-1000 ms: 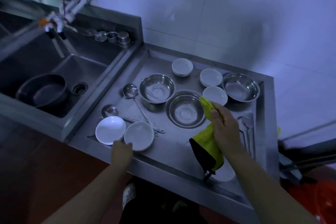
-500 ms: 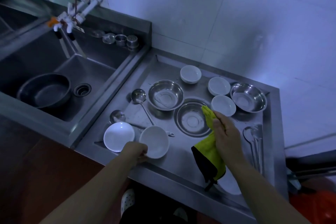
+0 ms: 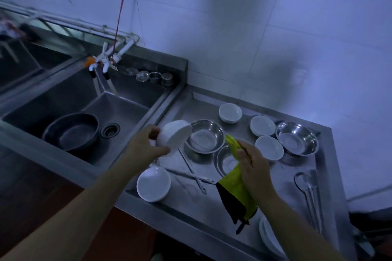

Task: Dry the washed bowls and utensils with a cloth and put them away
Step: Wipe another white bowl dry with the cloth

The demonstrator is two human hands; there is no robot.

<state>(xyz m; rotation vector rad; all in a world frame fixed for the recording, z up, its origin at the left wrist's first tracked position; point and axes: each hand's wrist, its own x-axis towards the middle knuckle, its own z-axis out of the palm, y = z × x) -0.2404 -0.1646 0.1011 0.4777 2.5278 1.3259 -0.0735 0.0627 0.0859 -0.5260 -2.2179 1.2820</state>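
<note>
My left hand (image 3: 146, 146) holds a white bowl (image 3: 174, 136) tipped on its side above the steel drainboard (image 3: 203, 203). To its right, my right hand (image 3: 253, 168) grips a yellow cloth (image 3: 236, 188) with a black edge; the cloth hangs down over a steel bowl (image 3: 224, 160). Another white bowl (image 3: 153, 183) stands at the front left of the drainboard. Three more white bowls (image 3: 230, 112) (image 3: 262, 125) (image 3: 269, 147) and two steel bowls (image 3: 204, 139) (image 3: 297, 137) stand toward the back. Ladles (image 3: 192, 172) lie crossed in the middle, spoons (image 3: 307, 188) at the right.
A deep sink (image 3: 89, 110) on the left holds a dark metal basin (image 3: 71, 131). A tap (image 3: 101, 63) and small metal cups (image 3: 154, 76) sit behind it. White plates (image 3: 270, 237) are stacked at the drainboard's front right. A tiled wall (image 3: 254, 27) rises behind.
My left hand has taken hold of a white bowl at the front of the drainboard and lifted it up, tipped sideways. The camera has tilted upward. My right hand still holds the cloth.
</note>
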